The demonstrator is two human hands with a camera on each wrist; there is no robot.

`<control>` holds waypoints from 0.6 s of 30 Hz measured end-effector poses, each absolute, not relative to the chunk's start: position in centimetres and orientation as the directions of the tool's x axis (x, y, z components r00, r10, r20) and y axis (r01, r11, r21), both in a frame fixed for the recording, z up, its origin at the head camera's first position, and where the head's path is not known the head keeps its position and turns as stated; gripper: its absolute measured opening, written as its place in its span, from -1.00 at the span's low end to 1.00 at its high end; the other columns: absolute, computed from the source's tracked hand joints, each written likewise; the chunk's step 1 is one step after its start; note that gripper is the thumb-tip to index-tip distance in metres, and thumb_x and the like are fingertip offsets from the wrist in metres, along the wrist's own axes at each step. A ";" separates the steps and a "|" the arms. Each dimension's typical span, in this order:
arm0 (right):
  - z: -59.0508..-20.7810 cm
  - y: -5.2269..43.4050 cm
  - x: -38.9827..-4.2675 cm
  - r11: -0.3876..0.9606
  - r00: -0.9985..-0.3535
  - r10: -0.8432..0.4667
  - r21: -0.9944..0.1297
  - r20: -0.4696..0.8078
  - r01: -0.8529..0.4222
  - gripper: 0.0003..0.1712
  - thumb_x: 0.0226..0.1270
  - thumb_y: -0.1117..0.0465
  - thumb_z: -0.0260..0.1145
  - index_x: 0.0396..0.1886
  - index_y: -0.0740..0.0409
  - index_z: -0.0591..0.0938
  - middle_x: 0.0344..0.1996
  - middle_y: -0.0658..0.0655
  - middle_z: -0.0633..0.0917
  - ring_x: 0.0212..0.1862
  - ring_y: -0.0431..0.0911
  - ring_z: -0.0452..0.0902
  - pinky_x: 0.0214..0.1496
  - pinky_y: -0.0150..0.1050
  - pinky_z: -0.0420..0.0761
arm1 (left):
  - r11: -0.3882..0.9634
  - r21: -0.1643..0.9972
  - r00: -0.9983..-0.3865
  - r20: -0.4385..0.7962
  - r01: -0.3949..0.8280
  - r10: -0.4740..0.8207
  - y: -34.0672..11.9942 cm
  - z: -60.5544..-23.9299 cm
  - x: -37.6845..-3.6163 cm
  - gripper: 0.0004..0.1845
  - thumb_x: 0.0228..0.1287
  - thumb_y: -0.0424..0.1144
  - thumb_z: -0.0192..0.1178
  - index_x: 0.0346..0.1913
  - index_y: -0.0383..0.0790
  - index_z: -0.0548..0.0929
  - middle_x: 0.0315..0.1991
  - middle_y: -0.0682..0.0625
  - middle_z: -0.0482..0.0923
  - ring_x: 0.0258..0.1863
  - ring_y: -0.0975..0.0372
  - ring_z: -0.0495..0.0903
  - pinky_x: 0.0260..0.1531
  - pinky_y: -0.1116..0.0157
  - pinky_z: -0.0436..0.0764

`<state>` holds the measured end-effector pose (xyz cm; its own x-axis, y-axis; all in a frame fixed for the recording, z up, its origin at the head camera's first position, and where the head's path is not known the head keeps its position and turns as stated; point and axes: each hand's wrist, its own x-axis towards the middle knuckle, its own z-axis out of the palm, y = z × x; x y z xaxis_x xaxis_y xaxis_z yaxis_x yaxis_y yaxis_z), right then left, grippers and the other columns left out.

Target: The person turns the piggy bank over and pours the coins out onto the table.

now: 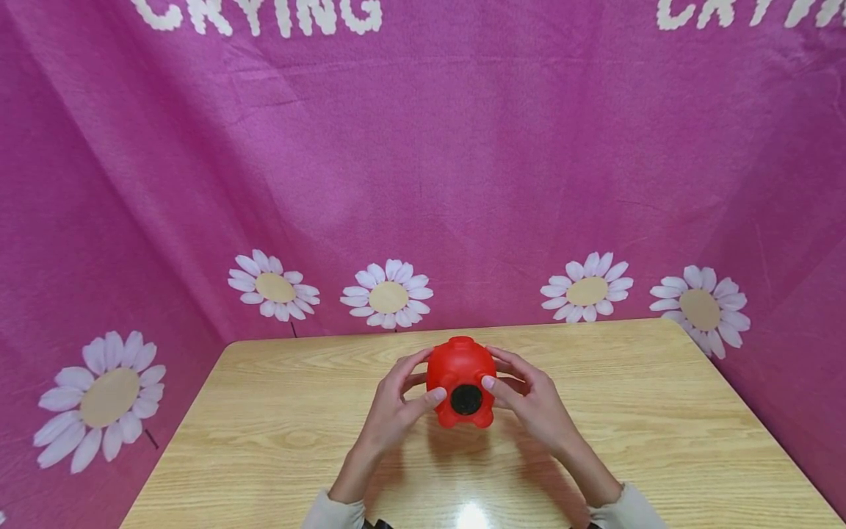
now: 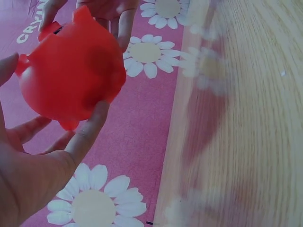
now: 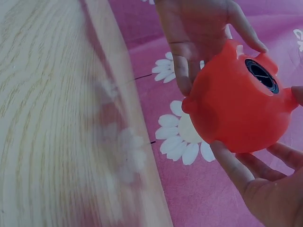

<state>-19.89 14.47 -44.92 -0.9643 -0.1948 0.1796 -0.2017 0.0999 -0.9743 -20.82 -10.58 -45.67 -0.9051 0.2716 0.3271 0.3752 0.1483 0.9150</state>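
Observation:
A round, glossy red piggy bank (image 1: 460, 361) is held up over the table, its shadow falling below it. Short stubby feet and a round black plug (image 1: 465, 399) on its underside face me. My left hand (image 1: 388, 410) grips its left side, thumb on the near face and fingers behind. On the opposite side my right hand (image 1: 540, 410) grips it the same way. The right wrist view shows the plug (image 3: 262, 75) set in the red shell (image 3: 236, 111). In the left wrist view, fingertips of both hands touch the smooth body (image 2: 71, 75).
The wood-grain table (image 1: 277, 426) stretches to both sides, with rounded back corners. Behind it hangs a pink cloth (image 1: 463, 162) printed with white daisies and lettering, which also covers the left and right sides. Bright glare (image 1: 472, 514) lies on the near tabletop.

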 end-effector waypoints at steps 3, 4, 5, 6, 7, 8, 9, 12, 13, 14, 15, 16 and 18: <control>-44.7 14.5 -19.8 0.102 -0.969 -0.193 -0.979 0.155 -0.176 -0.36 0.55 0.17 0.38 0.55 0.15 0.50 0.38 0.45 0.61 0.23 0.26 0.75 0.01 -0.11 0.87 | 0.095 0.923 -0.896 0.332 0.374 0.296 -10.6 -45.6 -20.9 -0.28 0.39 -0.18 0.40 0.58 -0.05 0.46 0.49 -0.15 0.44 0.36 -0.17 0.56 0.07 0.13 0.83; -44.6 14.5 -19.8 0.109 -0.970 -0.192 -0.979 0.147 -0.170 -0.36 0.55 0.16 0.39 0.55 0.14 0.50 0.37 0.44 0.61 0.23 0.26 0.75 0.01 -0.11 0.87 | 0.077 0.926 -0.893 0.332 0.370 0.304 -10.6 -45.5 -20.9 -0.27 0.38 -0.19 0.41 0.58 -0.06 0.45 0.51 -0.17 0.41 0.36 -0.20 0.56 -0.01 0.15 0.85; -44.6 14.4 -19.8 0.116 -0.972 -0.192 -0.980 0.138 -0.162 -0.36 0.55 0.14 0.40 0.55 0.12 0.51 0.37 0.43 0.62 0.23 0.25 0.75 0.01 -0.10 0.87 | 0.057 0.931 -0.891 0.326 0.361 0.315 -10.6 -45.5 -20.9 -0.26 0.38 -0.21 0.42 0.59 -0.07 0.44 0.52 -0.18 0.39 0.35 -0.22 0.57 -0.09 0.17 0.87; -44.5 14.4 -19.8 0.124 -0.973 -0.191 -0.980 0.130 -0.155 -0.36 0.54 0.12 0.40 0.55 0.10 0.51 0.37 0.41 0.62 0.23 0.25 0.75 0.01 -0.10 0.87 | 0.048 0.933 -0.889 0.322 0.356 0.327 -10.7 -45.4 -20.9 -0.24 0.37 -0.23 0.42 0.59 -0.09 0.43 0.53 -0.17 0.39 0.36 -0.23 0.56 -0.08 0.16 0.86; -44.5 14.4 -19.8 0.133 -0.974 -0.191 -0.980 0.121 -0.148 -0.35 0.54 0.11 0.41 0.54 0.09 0.51 0.37 0.40 0.62 0.23 0.25 0.75 0.01 -0.09 0.87 | 0.037 0.939 -0.888 0.311 0.343 0.338 -10.7 -45.4 -20.9 -0.23 0.36 -0.24 0.43 0.60 -0.10 0.41 0.53 -0.17 0.39 0.35 -0.24 0.57 -0.10 0.14 0.87; -44.5 14.4 -19.8 0.138 -0.975 -0.193 -0.980 0.113 -0.141 -0.35 0.54 0.09 0.41 0.54 0.07 0.52 0.37 0.39 0.62 0.23 0.25 0.75 0.02 -0.07 0.87 | 0.031 0.943 -0.888 0.301 0.332 0.347 -10.7 -45.3 -20.9 -0.22 0.36 -0.25 0.43 0.60 -0.11 0.40 0.53 -0.16 0.39 0.35 -0.24 0.58 -0.10 0.13 0.87; -44.5 14.4 -19.8 0.143 -0.975 -0.196 -0.980 0.109 -0.138 -0.35 0.54 0.08 0.41 0.54 0.07 0.52 0.37 0.38 0.62 0.22 0.24 0.76 0.02 -0.07 0.87 | 0.031 0.945 -0.888 0.295 0.326 0.353 -10.8 -45.3 -20.9 -0.22 0.36 -0.26 0.44 0.60 -0.12 0.40 0.52 -0.15 0.41 0.34 -0.23 0.59 -0.10 0.13 0.87; -44.5 14.4 -19.8 0.143 -0.969 -0.215 -0.977 0.123 -0.156 -0.35 0.54 0.10 0.41 0.55 0.08 0.51 0.39 0.39 0.61 0.22 0.24 0.76 0.03 -0.08 0.87 | 0.030 0.954 -0.893 0.268 0.299 0.362 -10.9 -45.2 -21.0 -0.21 0.34 -0.30 0.47 0.60 -0.11 0.41 0.49 -0.13 0.46 0.33 -0.20 0.61 -0.11 0.12 0.87; -44.5 14.4 -19.8 0.145 -0.966 -0.222 -0.975 0.133 -0.168 -0.34 0.54 0.11 0.41 0.55 0.09 0.51 0.39 0.38 0.61 0.21 0.23 0.76 0.02 -0.11 0.87 | 0.027 0.956 -0.895 0.263 0.292 0.361 -11.0 -45.2 -21.0 -0.21 0.34 -0.30 0.47 0.59 -0.10 0.42 0.49 -0.12 0.46 0.33 -0.20 0.61 -0.11 0.12 0.87; -44.5 14.5 -19.8 0.149 -0.962 -0.231 -0.971 0.148 -0.186 -0.34 0.54 0.13 0.41 0.56 0.10 0.50 0.39 0.39 0.60 0.21 0.23 0.76 0.03 -0.14 0.86 | 0.025 0.958 -0.896 0.258 0.286 0.361 -11.0 -45.2 -21.0 -0.21 0.34 -0.31 0.47 0.59 -0.11 0.42 0.50 -0.12 0.45 0.34 -0.20 0.61 -0.10 0.12 0.87; -44.5 14.5 -19.8 0.155 -0.957 -0.239 -0.967 0.164 -0.205 -0.34 0.53 0.15 0.41 0.56 0.10 0.49 0.40 0.40 0.60 0.21 0.23 0.75 0.02 -0.18 0.86 | 0.022 0.959 -0.896 0.255 0.282 0.362 -11.1 -45.1 -21.0 -0.21 0.34 -0.31 0.47 0.60 -0.12 0.42 0.50 -0.12 0.45 0.34 -0.20 0.60 -0.10 0.11 0.87; -44.6 14.6 -19.8 0.159 -0.952 -0.249 -0.962 0.179 -0.223 -0.33 0.53 0.17 0.41 0.57 0.11 0.49 0.40 0.40 0.59 0.22 0.23 0.74 0.03 -0.20 0.85 | 0.021 0.960 -0.898 0.253 0.279 0.361 -11.1 -45.1 -21.0 -0.21 0.34 -0.31 0.46 0.60 -0.12 0.41 0.51 -0.12 0.44 0.34 -0.19 0.60 -0.09 0.11 0.87; -44.6 14.7 -19.9 0.176 -0.943 -0.260 -0.950 0.207 -0.256 -0.31 0.50 0.20 0.43 0.57 0.09 0.49 0.41 0.39 0.59 0.23 0.24 0.72 0.04 -0.26 0.83 | 0.020 0.961 -0.899 0.252 0.277 0.359 -11.2 -45.1 -21.0 -0.21 0.35 -0.30 0.45 0.61 -0.14 0.40 0.53 -0.14 0.42 0.33 -0.19 0.60 -0.09 0.11 0.87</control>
<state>-19.86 14.69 -44.59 -0.9434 -0.2596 0.2065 -0.2564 0.1757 -0.9505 -21.02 -11.17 -45.13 -0.8988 0.3586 0.2520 0.2772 0.0198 0.9606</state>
